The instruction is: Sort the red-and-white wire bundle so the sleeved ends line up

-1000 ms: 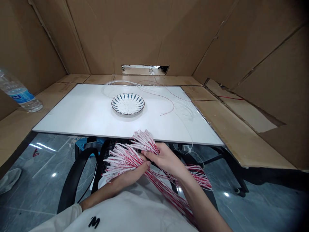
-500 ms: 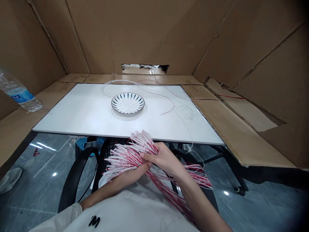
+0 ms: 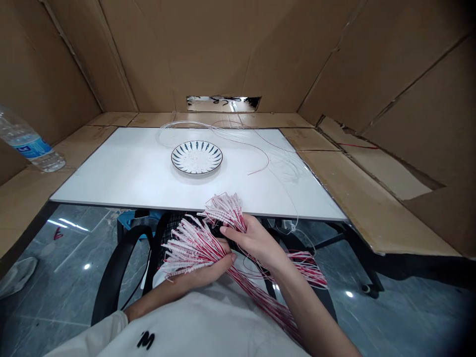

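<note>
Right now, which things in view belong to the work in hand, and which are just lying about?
In use:
larger red-and-white strand bundle, in the left hand
smaller bundle, in the right hand

Apparently lying about:
plate, on the white tabletop
plastic bottle, at left
loose strands, possibly related

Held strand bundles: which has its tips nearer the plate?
The bundle in the right hand, overlapping the white tabletop; the fuller bundle in the left hand sits lower.
</note>
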Motion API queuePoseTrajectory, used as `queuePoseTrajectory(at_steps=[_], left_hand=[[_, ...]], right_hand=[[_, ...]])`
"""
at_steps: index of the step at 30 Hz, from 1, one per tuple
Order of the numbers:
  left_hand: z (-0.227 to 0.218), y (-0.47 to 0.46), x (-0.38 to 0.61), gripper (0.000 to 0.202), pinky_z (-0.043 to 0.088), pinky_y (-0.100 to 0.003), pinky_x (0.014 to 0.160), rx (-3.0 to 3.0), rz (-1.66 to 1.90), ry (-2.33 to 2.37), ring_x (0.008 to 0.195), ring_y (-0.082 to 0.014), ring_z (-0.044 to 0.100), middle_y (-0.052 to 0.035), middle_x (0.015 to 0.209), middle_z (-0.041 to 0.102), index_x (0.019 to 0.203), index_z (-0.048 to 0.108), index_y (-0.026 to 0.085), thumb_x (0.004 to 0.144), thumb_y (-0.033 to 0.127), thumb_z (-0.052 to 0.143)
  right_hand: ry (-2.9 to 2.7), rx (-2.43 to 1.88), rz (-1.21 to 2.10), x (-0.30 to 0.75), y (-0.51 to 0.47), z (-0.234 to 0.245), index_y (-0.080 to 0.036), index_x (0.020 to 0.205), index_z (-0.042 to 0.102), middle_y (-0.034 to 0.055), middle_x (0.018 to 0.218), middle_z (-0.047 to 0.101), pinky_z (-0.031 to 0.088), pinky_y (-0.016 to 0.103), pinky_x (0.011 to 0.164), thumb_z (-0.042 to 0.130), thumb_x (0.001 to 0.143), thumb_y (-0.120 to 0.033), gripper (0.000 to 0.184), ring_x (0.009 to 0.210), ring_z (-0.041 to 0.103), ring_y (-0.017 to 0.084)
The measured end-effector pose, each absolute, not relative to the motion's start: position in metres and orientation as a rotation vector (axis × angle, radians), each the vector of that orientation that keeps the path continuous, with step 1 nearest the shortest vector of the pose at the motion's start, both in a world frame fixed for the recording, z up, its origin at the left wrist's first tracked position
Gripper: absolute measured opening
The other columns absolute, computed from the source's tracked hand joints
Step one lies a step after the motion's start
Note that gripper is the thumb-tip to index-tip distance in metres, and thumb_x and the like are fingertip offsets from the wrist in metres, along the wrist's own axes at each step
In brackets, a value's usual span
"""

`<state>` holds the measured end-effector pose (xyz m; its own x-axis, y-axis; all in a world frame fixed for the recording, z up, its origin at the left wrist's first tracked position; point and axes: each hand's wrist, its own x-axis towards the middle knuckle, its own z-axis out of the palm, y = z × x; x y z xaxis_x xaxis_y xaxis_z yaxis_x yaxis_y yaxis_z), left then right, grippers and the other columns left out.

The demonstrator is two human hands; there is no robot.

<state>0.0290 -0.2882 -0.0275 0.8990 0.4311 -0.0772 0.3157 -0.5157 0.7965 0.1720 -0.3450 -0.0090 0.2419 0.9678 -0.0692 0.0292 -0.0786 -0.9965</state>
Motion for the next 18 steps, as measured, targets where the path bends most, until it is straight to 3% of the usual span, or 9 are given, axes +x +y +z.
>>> queuePoseTrajectory(at_steps=[3, 8, 12, 18], left_hand=[[-0.022, -0.289, 0.027, 0.023, 0.044, -0.027, 0.087, 2.155, 0.140, 0.436, 0.082, -0.0148, 0.054, 0.0022, 0.078, 0.054, 0.069, 0.046, 0.022, 0.087, 0.032, 0.039], [-0.035, -0.294, 0.028, 0.022, 0.045, -0.035, 0.092, 2.152, 0.104, 0.485, 0.087, -0.0193, 0.057, -0.0010, 0.086, 0.061, 0.073, 0.054, 0.023, 0.086, 0.034, 0.041], [-0.053, -0.298, 0.030, 0.028, 0.044, -0.039, 0.099, 2.100, 0.120, 0.632, 0.103, -0.0248, 0.056, -0.0052, 0.101, 0.065, 0.091, 0.063, 0.025, 0.083, 0.043, 0.043], [-0.060, -0.297, 0.028, 0.029, 0.051, -0.034, 0.093, 2.043, 0.132, 0.665, 0.092, -0.0223, 0.061, -0.0027, 0.100, 0.069, 0.099, 0.065, 0.026, 0.079, 0.041, 0.050]], right_hand=[[-1.022, -1.383, 1.072, 0.171, -0.344, -0.009, -0.013, 0.086, 0.061, 0.0052, 0.083, 0.063, 0.043, 0.032, 0.086, 0.062, 0.078, -0.036, 0.025, 0.090, 0.058, 0.021], [-1.021, -1.405, 1.171, 0.168, -0.345, -0.008, -0.013, 0.069, 0.056, -0.0002, 0.063, 0.052, 0.042, 0.026, 0.064, 0.063, 0.076, -0.042, 0.030, 0.062, 0.050, 0.014], [-1.060, -1.358, 1.271, 0.166, -0.346, -0.007, -0.012, 0.065, 0.057, -0.0003, 0.062, 0.052, 0.038, 0.023, 0.059, 0.072, 0.068, -0.043, 0.034, 0.059, 0.046, 0.011], [-1.012, -1.296, 1.311, 0.166, -0.346, -0.010, -0.011, 0.065, 0.059, -0.0001, 0.064, 0.054, 0.039, 0.023, 0.060, 0.075, 0.067, -0.041, 0.033, 0.060, 0.046, 0.011]])
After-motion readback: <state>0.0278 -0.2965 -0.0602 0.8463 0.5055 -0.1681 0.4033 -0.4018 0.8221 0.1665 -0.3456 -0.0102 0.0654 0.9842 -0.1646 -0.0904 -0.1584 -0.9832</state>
